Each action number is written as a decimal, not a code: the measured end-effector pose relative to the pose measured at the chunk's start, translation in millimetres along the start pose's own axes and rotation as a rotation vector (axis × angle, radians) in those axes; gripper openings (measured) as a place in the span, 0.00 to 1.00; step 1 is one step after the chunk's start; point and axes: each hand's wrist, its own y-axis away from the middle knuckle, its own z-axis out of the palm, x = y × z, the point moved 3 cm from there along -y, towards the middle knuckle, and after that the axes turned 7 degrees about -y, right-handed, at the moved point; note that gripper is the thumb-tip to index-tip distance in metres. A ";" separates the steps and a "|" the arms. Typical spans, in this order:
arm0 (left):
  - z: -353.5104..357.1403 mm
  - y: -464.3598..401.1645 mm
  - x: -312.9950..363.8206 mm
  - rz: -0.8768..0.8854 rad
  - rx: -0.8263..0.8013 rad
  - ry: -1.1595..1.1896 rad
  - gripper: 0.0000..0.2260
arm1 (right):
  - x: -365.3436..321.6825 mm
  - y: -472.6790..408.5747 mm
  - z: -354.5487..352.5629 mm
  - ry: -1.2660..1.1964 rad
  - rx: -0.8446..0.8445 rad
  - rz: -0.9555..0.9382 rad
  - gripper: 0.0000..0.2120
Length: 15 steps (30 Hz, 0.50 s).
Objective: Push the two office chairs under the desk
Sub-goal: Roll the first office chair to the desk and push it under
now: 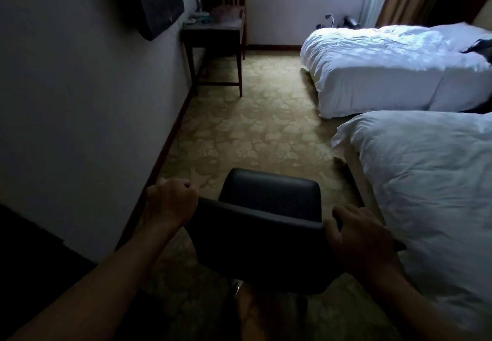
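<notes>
A dark leather chair (269, 207) stands right in front of me on the patterned carpet, its seat pointing toward the window. My left hand (170, 202) grips the left end of its backrest with curled fingers. My right hand (356, 231) holds the right end of the backrest, fingers wrapped over the top edge. The dark wooden desk (213, 32) stands far ahead against the left wall beside the window, with small items on its top. Only one chair is in view.
Two beds with white bedding, the near bed (426, 170) and the far bed (386, 66), fill the right side. A wall-mounted TV (159, 2) hangs on the left wall. An open strip of carpet (253, 117) runs from the chair toward the desk.
</notes>
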 end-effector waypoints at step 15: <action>42.2 -229.3 68.0 0.094 0.033 -0.133 0.26 | 53.3 -260.3 90.6 0.007 -0.453 0.276 0.14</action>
